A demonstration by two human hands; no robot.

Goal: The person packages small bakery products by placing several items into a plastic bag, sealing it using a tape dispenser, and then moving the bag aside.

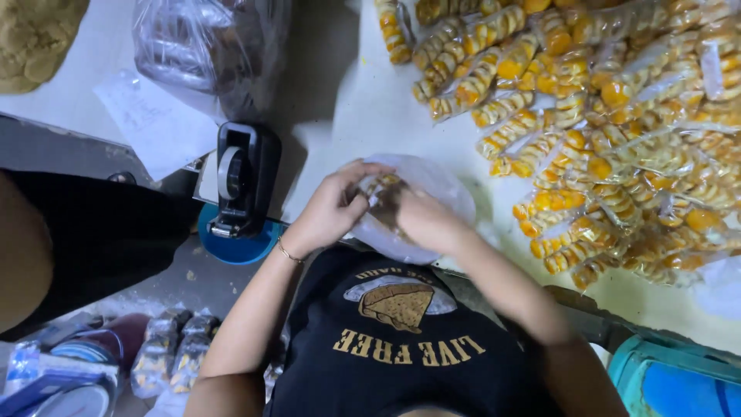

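Black short-sleeved T-shirt [401, 347] with printed chest graphic: a tan, wedge-shaped motif on a pale oval, with block lettering in mustard yellow. Thin bracelet [289, 253] around the wrist of the left hand [332, 207]. Right hand [426, 220] without rings or bands. Both forearms bare, sleeves ending above the elbows.

A plastic bag [417, 202] lay on the desk [363, 108] between both hands. A tape dispenser [241, 179] stood to its left. Heaped snack packets [610, 131] lay right of it.
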